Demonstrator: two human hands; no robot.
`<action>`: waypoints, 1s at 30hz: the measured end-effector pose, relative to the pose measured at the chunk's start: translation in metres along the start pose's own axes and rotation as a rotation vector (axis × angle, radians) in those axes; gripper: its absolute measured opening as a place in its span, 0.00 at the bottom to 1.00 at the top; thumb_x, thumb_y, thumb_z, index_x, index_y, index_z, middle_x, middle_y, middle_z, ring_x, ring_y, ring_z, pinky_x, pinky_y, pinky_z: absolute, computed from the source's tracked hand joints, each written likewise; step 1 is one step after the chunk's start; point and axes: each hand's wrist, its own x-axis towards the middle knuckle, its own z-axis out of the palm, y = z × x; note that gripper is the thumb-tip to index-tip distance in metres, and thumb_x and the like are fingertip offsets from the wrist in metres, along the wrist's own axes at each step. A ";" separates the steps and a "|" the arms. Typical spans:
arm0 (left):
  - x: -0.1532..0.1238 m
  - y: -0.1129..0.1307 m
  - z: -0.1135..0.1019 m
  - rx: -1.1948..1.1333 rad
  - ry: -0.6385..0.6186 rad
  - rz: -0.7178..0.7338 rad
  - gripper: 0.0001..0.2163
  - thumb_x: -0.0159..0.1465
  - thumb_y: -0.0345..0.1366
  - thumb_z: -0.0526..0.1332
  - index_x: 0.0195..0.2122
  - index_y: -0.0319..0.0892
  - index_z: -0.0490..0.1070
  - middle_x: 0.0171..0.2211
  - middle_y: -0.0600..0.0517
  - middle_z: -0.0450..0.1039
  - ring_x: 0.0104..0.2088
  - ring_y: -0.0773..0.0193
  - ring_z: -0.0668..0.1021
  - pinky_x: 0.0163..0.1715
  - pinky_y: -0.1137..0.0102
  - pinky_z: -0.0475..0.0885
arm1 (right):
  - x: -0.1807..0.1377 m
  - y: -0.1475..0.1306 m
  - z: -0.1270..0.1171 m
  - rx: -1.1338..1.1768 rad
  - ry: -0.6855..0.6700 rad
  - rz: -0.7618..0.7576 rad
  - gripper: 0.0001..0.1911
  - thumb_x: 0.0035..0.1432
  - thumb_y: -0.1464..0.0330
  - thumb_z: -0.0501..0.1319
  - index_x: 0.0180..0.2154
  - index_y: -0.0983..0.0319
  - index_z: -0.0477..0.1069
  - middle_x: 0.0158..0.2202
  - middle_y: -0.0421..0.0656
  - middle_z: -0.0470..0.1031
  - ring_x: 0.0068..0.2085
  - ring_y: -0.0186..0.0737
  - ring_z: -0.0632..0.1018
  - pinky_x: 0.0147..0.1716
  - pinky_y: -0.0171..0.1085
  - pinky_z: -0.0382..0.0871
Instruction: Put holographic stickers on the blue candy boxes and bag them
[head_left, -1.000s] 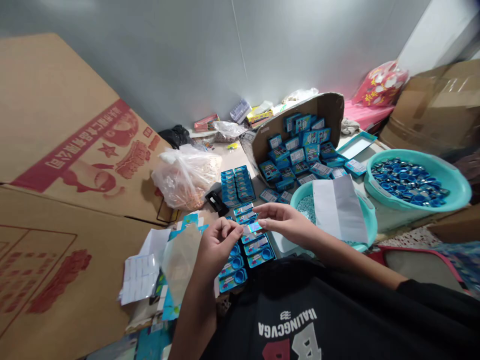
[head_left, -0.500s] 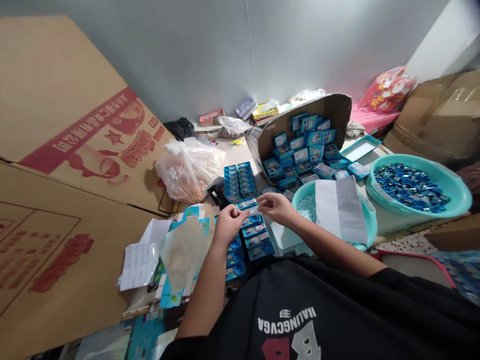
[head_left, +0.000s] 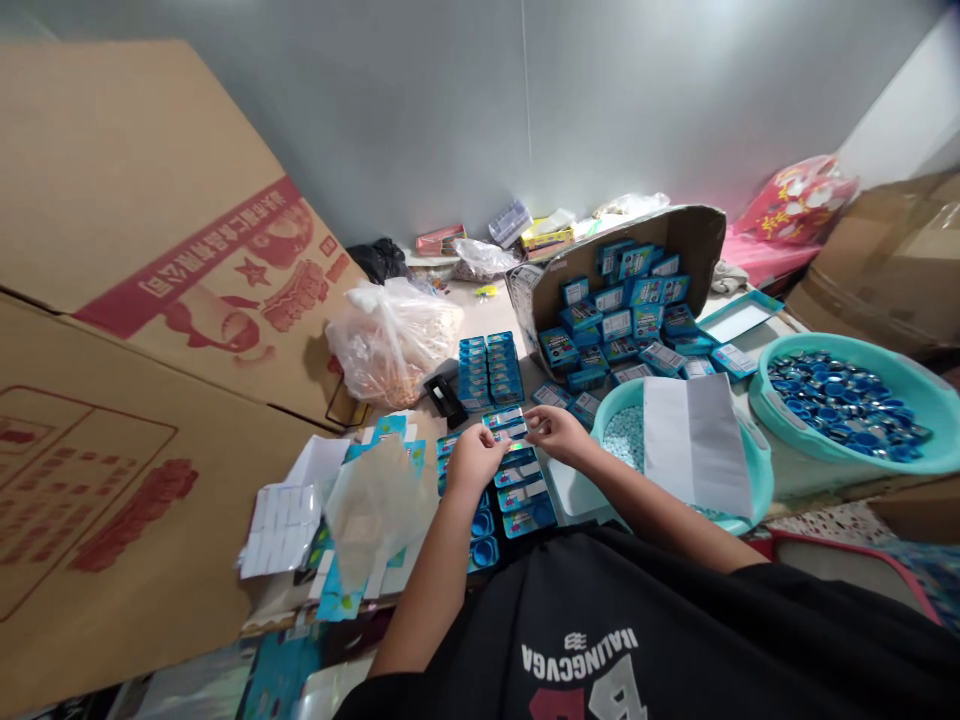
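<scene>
My left hand [head_left: 478,460] is closed in a pinch over the far part of two rows of small blue boxes [head_left: 529,520]. Across from it, my right hand [head_left: 561,435] also pinches, its fingertips just right of the same row. A thin white strip [head_left: 514,433] spans between both sets of fingertips, lying close over a box; its exact edges are hard to make out. Similar pale strips cross some of the nearer boxes. Round blue pieces [head_left: 484,552] show in the left row. Beyond my hands stand more upright blue packs [head_left: 490,370], in two columns, beside a black tool [head_left: 445,400].
A tilted carton [head_left: 709,245] holds many blue boxes. At right are a teal basin [head_left: 761,400] of blue pieces and another basin [head_left: 761,470] of pale beads, partly under folded white paper [head_left: 697,440]. Large cartons [head_left: 150,330] and a plastic bag [head_left: 394,340] stand left.
The whole scene has shifted a little down and to the right in view. Both hands stay over the same box row, still pinching, with the right fingertips slightly lower.
</scene>
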 end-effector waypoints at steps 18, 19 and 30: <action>-0.023 0.000 -0.007 0.310 -0.016 0.213 0.05 0.63 0.39 0.60 0.32 0.45 0.73 0.34 0.52 0.70 0.35 0.61 0.74 0.33 0.69 0.65 | -0.013 0.026 0.002 0.531 -0.026 0.262 0.32 0.29 0.52 0.76 0.33 0.62 0.67 0.26 0.36 0.71 0.28 0.31 0.72 0.29 0.32 0.66; -0.025 -0.001 -0.006 0.300 -0.025 0.268 0.05 0.64 0.38 0.59 0.35 0.46 0.74 0.36 0.52 0.71 0.38 0.61 0.75 0.36 0.69 0.67 | -0.013 0.027 0.002 0.539 -0.037 0.283 0.33 0.28 0.52 0.76 0.32 0.62 0.67 0.25 0.35 0.71 0.27 0.30 0.72 0.28 0.31 0.65; -0.030 0.002 0.007 0.319 -0.109 0.579 0.12 0.65 0.32 0.56 0.44 0.45 0.79 0.45 0.47 0.73 0.45 0.59 0.76 0.48 0.64 0.72 | -0.037 0.054 0.021 0.418 -0.052 0.618 0.27 0.47 0.47 0.68 0.23 0.61 0.61 0.15 0.32 0.61 0.16 0.26 0.62 0.17 0.29 0.59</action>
